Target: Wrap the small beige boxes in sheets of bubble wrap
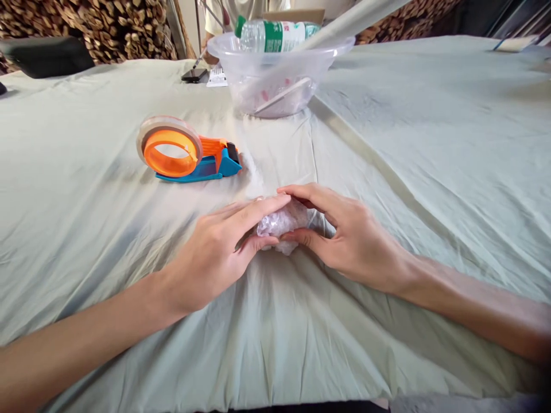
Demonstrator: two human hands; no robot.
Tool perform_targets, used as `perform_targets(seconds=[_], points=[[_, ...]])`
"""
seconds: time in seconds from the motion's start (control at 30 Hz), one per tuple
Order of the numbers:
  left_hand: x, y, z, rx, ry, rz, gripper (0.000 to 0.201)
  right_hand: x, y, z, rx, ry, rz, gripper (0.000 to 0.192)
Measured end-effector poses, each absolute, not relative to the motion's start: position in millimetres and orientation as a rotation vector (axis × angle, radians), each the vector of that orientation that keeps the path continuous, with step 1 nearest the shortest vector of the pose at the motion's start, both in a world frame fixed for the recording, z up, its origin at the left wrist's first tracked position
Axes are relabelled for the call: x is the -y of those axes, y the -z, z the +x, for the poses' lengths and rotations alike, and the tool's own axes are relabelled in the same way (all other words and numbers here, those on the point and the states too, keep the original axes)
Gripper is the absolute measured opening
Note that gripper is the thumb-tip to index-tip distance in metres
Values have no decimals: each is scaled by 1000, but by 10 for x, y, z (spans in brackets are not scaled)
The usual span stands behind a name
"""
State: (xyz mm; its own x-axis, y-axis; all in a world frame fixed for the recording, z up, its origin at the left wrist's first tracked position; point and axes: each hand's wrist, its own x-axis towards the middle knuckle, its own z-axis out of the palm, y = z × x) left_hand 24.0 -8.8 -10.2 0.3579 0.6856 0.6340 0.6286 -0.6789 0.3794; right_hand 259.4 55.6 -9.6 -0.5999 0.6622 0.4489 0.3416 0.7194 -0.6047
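Between my two hands is a small bundle of clear bubble wrap (284,221), low over the pale green cloth. My left hand (219,241) grips its left side, thumb underneath and fingers over the top. From the right, my right hand (348,232) holds it the same way, its thumb near the left one. Whatever the wrap may contain cannot be made out. Beyond my left hand a tape dispenser (210,166) with an orange core, a roll of clear tape and a blue base lies on the cloth.
A clear plastic basin (275,80) stands at the back, holding a green-labelled bottle (279,35) and a long pale roll (353,26). Left of it lies a black phone (194,75). A black case (47,56) sits far left. Another person (241,8) is behind the table.
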Motion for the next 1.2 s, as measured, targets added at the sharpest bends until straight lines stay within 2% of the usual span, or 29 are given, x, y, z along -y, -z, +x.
perform_targets(seconds=[0.13,0.23,0.33,0.47,0.53,0.67,0.9,1.1,1.2], points=[[84,91,231,-1245,-1210,2469,53,-559,97,2601,2278,-567,-682,42],[87,85,227,-1239,-1184,2443,54,-579,91,2612,2253,-667,-710,46],[97,113,222,-1203,-1144,2444,51,-614,91,2628,2187,-836,-770,66],[110,162,206,-1200,-1164,2363,68,-632,98,2658,2138,-961,-783,87],[119,159,196,-1236,-1190,2337,74,-626,105,2675,2142,-957,-789,89],[149,103,184,-1297,-1166,2378,73,-612,119,2696,2158,-954,-756,90],[176,68,190,-1421,-1020,2515,46,-602,128,2689,2157,-977,-636,81],[156,93,163,-1389,-995,2441,51,-601,119,2703,2161,-997,-706,85],[168,93,121,-1325,-960,2408,67,-606,114,2709,2183,-1001,-746,88]])
